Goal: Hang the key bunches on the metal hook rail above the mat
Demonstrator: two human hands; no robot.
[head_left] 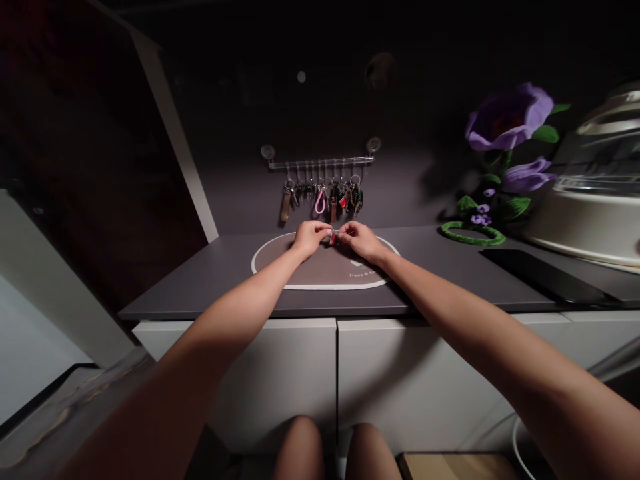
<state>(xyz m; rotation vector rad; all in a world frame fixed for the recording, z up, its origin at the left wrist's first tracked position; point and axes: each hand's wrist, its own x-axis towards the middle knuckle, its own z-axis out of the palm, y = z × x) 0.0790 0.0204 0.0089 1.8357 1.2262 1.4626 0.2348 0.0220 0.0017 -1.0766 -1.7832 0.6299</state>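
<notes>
Over the oval brown mat [273,263] with a pale rim, my two hands meet at a small key ring with a red tag [333,239]. My left hand [311,239] pinches it from the left between thumb and fingers. From the right, my right hand [361,241] pinches its metal part. The red tag hangs down between the fingertips; finer details are too small to make out. Just behind my hands, several bunches of keys hang from a clear hook rail [320,163] on the wall, among them a pink strap [320,200] and a brown fob [285,207].
To the right, purple artificial flowers [510,123] stand in a green ring base [473,235]. Beside them are a dark flat slab [545,273] and a cream appliance with a clear upper part [590,220]. White cabinet doors [280,380] lie below the grey counter [210,287].
</notes>
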